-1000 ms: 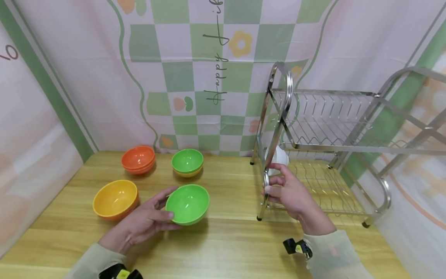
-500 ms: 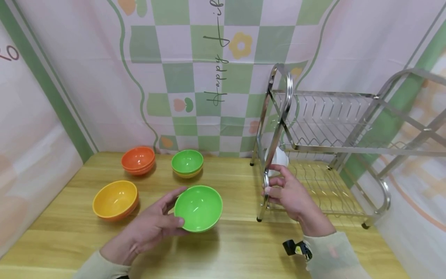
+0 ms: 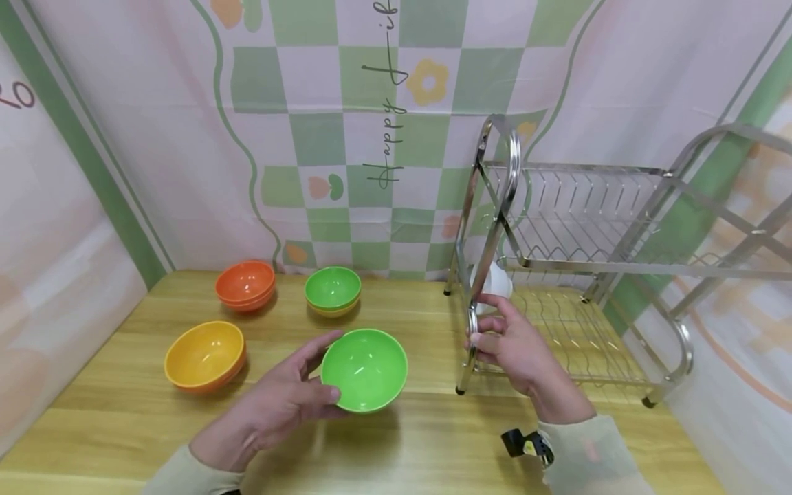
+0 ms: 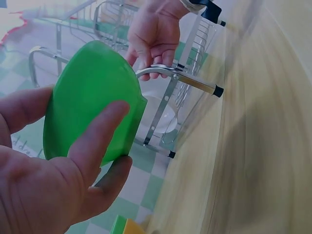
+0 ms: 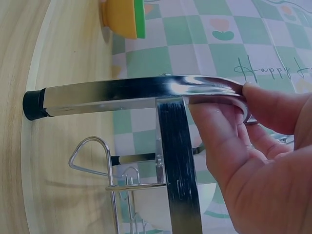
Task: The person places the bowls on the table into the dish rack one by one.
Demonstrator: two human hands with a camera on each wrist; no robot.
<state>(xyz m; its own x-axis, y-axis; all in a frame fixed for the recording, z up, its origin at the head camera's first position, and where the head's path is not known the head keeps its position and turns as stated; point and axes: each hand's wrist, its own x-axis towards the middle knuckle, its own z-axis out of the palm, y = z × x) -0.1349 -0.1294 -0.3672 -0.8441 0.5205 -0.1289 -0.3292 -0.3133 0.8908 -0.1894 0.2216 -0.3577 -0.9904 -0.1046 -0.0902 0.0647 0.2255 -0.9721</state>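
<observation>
Green bowl [image 3: 365, 371], mouth up in left hand [image 3: 286, 404], upright silver rack [image 3: 619, 266]

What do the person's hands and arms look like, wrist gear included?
Left hand and right hand: bare, no gloves. Left sleeve and right sleeve: pale beige-grey; faint pinkish patch on the right one. Right wrist gear: small black device, yellow marking. Left: only a black edge shows.

Glossy plastic-looking green bowl [image 3: 365, 371] in front, polished metal rack [image 3: 594, 266], smooth wood-grain tabletop [image 3: 427, 447]; matt cloth backdrop [image 3: 309, 137], lightly creased
</observation>
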